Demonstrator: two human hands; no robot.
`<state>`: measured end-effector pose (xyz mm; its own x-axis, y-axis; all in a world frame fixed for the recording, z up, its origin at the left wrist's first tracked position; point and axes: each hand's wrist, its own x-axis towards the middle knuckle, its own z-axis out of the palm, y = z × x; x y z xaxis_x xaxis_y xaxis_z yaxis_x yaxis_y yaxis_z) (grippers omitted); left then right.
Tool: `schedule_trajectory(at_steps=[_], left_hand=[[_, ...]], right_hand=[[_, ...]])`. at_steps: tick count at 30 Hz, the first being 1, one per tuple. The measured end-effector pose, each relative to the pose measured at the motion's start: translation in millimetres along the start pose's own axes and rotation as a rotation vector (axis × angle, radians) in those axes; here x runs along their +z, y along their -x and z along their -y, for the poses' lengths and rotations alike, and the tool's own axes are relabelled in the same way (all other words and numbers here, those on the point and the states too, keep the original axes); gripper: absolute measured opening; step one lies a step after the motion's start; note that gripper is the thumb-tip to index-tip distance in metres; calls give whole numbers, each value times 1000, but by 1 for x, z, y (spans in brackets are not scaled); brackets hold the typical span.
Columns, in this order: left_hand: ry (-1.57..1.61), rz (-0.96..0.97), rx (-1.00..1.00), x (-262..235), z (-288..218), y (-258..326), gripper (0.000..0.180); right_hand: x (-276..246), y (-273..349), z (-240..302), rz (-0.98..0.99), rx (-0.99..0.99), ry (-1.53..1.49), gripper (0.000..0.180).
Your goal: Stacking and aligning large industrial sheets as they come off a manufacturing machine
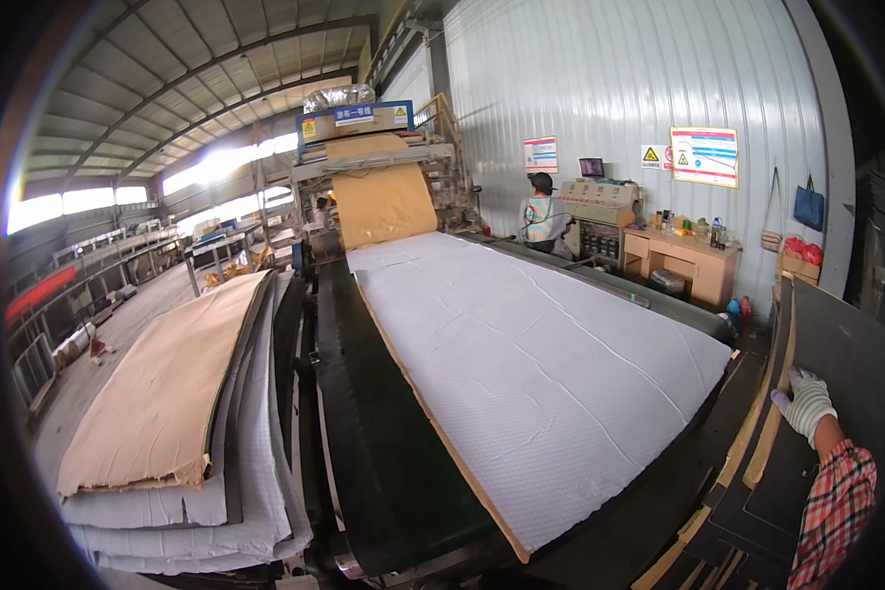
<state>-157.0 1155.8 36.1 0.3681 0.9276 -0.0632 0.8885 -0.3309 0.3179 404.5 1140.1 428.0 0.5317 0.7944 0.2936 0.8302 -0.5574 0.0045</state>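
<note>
My right hand [806,401], in a pale knitted glove with grey fingertips, is at the near right. It is closed at the tan-edged side of a dark flat sheet [850,339], the top one of a stack. The thumb lies by the edge, and some of the grip is hidden. A plaid sleeve covers the forearm. My left hand is out of the picture. Ahead of me, a long white quilted-textured sheet [541,364] with creases and a tan left edge lies on a dark conveyor belt [403,472].
Tan web material [383,202] comes down from a machine [364,128] at the belt's far end. On the left stands a pile of tan and white sheets [167,383]. Another person [541,211] sits by a control console [599,204], near a wooden desk [693,251].
</note>
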Motion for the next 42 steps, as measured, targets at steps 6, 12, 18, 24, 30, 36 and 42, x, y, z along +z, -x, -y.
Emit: schedule_trajectory(at_steps=[6, 12, 18, 24, 30, 36, 42], left_hand=[[3, 13, -13, 6, 4, -2, 40], [11, 23, -27, 10, 7, -3, 40], [8, 53, -41, 5, 4, -3, 42], [9, 74, -37, 0, 1, -3, 43], [24, 79, -32, 2, 3, -3, 41], [40, 58, -25, 4, 4, -3, 40], [49, 37, -27, 7, 7, -3, 40]], right_hand=[[1, 0, -1, 13, 15, 11, 60], [2, -2, -2, 44, 19, 26, 62], [0, 1, -1, 28, -9, 6, 56], [0, 2, -2, 21, -17, -6, 55], [-1, 3, 0, 15, -15, -11, 54], [2, 0, -3, 19, -25, 12, 53], [-1, 2, -1, 30, -20, 12, 53]])
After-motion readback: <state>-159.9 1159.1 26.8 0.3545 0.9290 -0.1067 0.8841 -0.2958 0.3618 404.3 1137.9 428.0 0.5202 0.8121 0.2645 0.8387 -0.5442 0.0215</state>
